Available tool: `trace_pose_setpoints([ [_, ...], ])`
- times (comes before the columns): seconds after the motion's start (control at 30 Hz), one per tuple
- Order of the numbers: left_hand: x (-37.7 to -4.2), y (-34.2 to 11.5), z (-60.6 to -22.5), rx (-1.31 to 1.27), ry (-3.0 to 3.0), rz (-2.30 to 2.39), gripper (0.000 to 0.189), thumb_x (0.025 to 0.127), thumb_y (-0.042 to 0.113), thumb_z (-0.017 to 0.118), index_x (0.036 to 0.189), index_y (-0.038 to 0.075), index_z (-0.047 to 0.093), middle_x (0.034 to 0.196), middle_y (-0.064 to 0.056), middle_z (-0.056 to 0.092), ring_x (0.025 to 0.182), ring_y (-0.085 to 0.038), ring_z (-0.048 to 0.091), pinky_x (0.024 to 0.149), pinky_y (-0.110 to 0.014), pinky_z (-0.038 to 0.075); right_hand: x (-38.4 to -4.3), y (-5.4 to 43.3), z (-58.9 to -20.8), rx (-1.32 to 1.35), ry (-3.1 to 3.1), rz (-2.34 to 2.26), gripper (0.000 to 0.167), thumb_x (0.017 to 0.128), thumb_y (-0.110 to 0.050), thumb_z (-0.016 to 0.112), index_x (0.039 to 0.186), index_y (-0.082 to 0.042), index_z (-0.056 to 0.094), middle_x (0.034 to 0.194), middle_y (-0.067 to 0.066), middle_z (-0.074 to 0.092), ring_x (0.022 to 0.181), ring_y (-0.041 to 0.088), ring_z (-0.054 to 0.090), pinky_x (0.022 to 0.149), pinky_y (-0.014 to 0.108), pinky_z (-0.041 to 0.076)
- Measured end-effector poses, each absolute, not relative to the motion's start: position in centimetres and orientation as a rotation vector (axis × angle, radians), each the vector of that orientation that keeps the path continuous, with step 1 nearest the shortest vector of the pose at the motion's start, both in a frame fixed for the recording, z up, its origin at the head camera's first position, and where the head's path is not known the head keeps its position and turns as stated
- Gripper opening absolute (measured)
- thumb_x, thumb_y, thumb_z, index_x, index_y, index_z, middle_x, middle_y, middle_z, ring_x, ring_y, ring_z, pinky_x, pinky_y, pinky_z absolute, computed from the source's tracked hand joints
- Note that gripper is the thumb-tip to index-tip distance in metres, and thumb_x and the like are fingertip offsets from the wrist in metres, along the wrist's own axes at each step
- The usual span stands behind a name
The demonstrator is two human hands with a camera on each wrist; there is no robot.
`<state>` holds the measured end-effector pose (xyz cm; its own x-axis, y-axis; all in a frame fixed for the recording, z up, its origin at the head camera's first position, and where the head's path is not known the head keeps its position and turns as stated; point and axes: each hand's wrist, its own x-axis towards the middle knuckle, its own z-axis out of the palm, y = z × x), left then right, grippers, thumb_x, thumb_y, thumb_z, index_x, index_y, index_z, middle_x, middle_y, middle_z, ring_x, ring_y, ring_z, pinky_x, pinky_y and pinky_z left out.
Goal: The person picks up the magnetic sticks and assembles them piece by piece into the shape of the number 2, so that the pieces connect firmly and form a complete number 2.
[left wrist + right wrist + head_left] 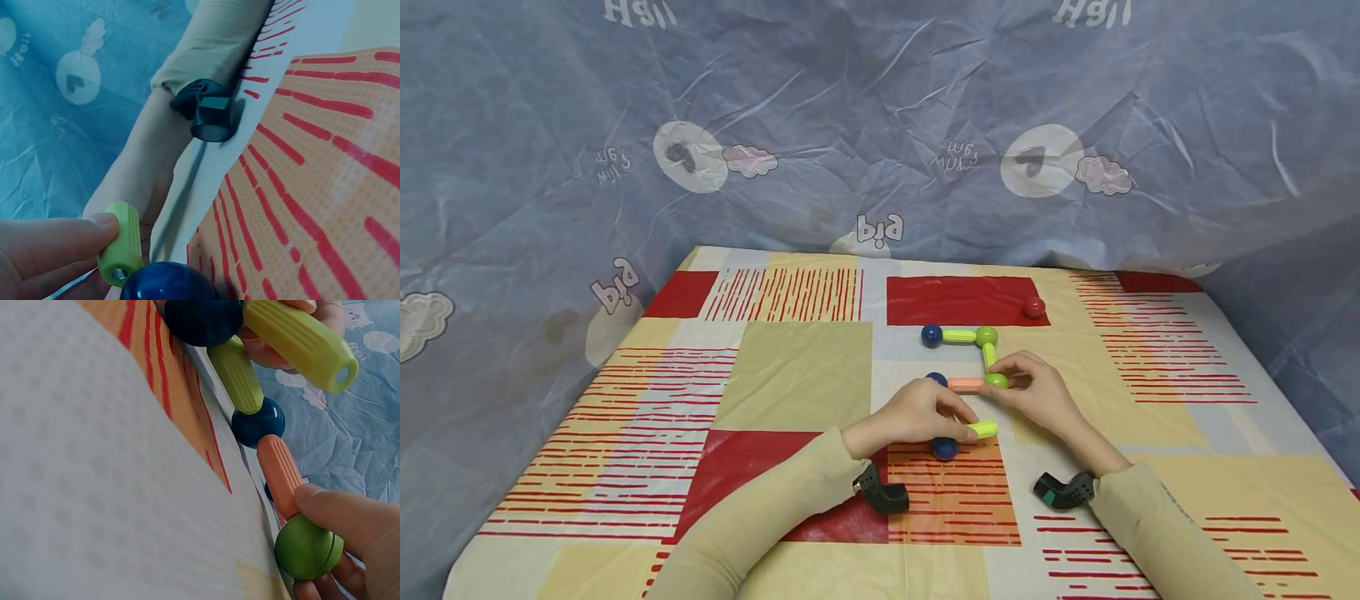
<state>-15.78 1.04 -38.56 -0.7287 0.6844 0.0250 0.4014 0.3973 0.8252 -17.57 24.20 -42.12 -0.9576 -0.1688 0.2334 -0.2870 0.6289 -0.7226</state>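
My left hand [923, 410] pinches a yellow-green ribbed rod [984, 430] between thumb and fingers, its free end pointing right. The rod's other end is close beside the near blue ball [944, 448]. From that ball a second yellow-green rod [236, 375], hidden by the hand in the head view, leads to the middle blue ball [258, 422]. A salmon rod [966, 384] joins this to the near green ball [996, 381]. My right hand [1039, 393] holds that green ball, thumb against the salmon rod's end.
Farther back, a yellow-green rod [989, 357] runs to another green ball [987, 337], then a rod [959, 336] to the far blue ball [932, 336]. A loose red ball [1034, 307] lies behind on the patterned tablecloth [805, 367]. A blue-grey curtain [820, 125] hangs behind.
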Motion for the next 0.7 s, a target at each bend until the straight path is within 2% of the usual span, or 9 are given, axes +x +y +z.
trace_pose_setpoints([
  [0.3, -15.5, 1.3, -39.0, 0.988, 2.351, 1.246, 0.013, 0.079, 0.022, 0.077, 0.091, 0.016, 0.077, 0.074, 0.016, 0.067, 0.067, 0.002, 0.058, 0.063, -0.017, 0.045, -17.6, 24.3, -42.3, 0.386, -2.699, 1.269, 0.033, 0.077, -0.035, 0.078, 0.098, -0.013, 0.068, 0.098, 0.0, 0.06, 0.087, 0.014, 0.058, 0.075, 0.018, 0.049],
  [0.7, -15.1, 1.6, -39.7, 1.109, 2.445, 1.16, 0.015, 0.08, 0.025, 0.075, 0.093, 0.018, 0.077, 0.081, 0.016, 0.068, 0.07, 0.008, 0.056, 0.062, -0.013, 0.044, -17.5, 24.3, -42.1, 0.386, -2.708, 1.283, 0.033, 0.077, -0.035, 0.078, 0.099, -0.012, 0.068, 0.099, 0.0, 0.06, 0.088, 0.015, 0.058, 0.075, 0.019, 0.05],
])
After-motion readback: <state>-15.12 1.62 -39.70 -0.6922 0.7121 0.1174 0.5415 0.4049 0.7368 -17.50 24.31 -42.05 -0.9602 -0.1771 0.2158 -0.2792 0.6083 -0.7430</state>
